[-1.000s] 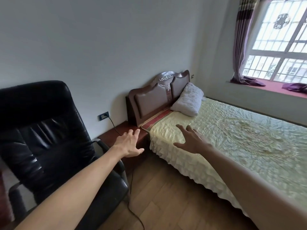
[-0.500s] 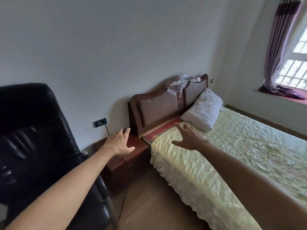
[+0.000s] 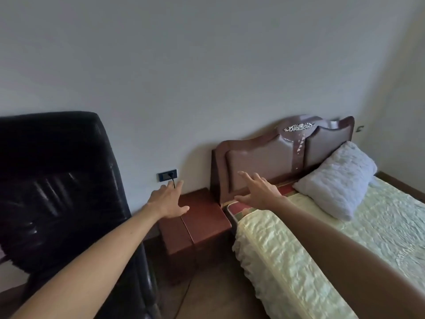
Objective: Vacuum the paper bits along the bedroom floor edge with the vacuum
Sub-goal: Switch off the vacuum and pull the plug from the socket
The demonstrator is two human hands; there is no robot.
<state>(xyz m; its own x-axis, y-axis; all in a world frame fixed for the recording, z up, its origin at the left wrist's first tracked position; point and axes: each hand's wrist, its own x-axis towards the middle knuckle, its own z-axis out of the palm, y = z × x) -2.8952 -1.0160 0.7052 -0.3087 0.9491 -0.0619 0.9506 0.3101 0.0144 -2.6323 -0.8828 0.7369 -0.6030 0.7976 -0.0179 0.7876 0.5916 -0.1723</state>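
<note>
Left hand (image 3: 169, 202) and right hand (image 3: 259, 192) both empty, fingers spread; vacuum and paper bits not in view, only a plugged cord (image 3: 173, 182) at twelve o'clock of my nearer left.

Past my left hand (image 3: 167, 201), a black cord (image 3: 173, 183) hangs from the wall socket (image 3: 166, 175) and trails onto the wooden floor (image 3: 218, 295).

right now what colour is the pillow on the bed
The pillow is pale lavender-white with a crinkled texture, seen best in the head view.
</note>
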